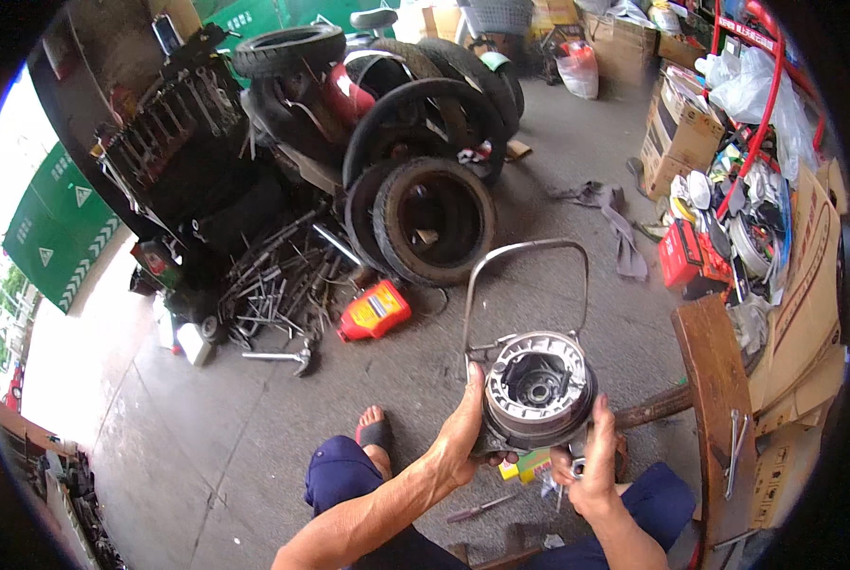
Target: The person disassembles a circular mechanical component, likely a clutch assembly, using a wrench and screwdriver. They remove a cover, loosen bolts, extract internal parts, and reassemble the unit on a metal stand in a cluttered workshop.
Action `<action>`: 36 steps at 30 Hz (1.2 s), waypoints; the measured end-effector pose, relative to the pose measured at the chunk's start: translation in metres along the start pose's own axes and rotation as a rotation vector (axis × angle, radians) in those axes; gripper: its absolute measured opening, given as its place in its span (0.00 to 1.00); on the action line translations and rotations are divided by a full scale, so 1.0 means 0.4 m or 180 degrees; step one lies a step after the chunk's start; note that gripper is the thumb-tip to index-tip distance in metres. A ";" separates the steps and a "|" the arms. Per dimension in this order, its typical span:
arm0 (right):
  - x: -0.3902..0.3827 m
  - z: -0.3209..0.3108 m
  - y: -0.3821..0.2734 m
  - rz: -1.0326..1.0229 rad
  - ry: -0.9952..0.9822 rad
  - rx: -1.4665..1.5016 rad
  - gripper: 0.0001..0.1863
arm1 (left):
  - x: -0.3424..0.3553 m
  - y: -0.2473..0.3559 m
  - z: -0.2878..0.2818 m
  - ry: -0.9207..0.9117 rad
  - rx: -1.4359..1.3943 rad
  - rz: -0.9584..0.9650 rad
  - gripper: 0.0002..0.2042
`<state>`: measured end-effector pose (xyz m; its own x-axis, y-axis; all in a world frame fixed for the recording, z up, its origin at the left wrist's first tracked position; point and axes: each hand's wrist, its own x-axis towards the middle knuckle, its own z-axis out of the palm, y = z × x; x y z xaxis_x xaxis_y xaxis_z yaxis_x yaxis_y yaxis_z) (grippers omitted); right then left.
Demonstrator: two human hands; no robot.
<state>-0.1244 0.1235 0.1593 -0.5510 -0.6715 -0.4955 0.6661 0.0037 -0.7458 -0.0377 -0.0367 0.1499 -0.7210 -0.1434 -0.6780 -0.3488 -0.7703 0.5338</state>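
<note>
Holds a round metal hub housing toward 4 o'clock from the middle of the view, open face upward, bearing-like ring at its centre. Clamps it with the left hand, thumb against the side at 9 o'clock, fingertips showing underneath at 7. Curls the right hand at 5 o'clock around a shiny ring-ended metal tool, thumb raised beside the housing; leaves contact between that thumb and the metal unclear. Keeps both hands apart, on opposite sides. Has a U-shaped rod frame rising from the housing toward 12 o'clock.

Around the housing, shows a worn tyre at 11 o'clock, a red bottle with a yellow label lying at 10, and a claw hammer on the floor at 9. Includes a grey cloth strip at 1 o'clock, a red box at 2, and a wooden plank at 3, bearing a metal spanner at 4.
</note>
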 end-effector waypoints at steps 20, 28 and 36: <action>0.019 0.029 0.040 -0.1077 0.0459 -0.0211 0.32 | -0.007 -0.035 0.038 0.0273 -0.0332 0.0398 0.37; 0.025 0.044 0.030 -0.1115 0.0638 -0.0159 0.36 | -0.010 -0.035 0.027 -0.0029 -0.0460 0.0134 0.39; 0.003 0.002 -0.022 -0.0058 -0.0220 -0.0557 0.43 | -0.030 0.041 -0.001 0.0381 0.0132 0.0331 0.39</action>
<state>-0.1303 0.1219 0.1656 -0.5222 -0.7219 -0.4540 0.5554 0.1161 -0.8234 -0.0345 -0.0481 0.1665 -0.6788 -0.2960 -0.6721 -0.3021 -0.7216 0.6229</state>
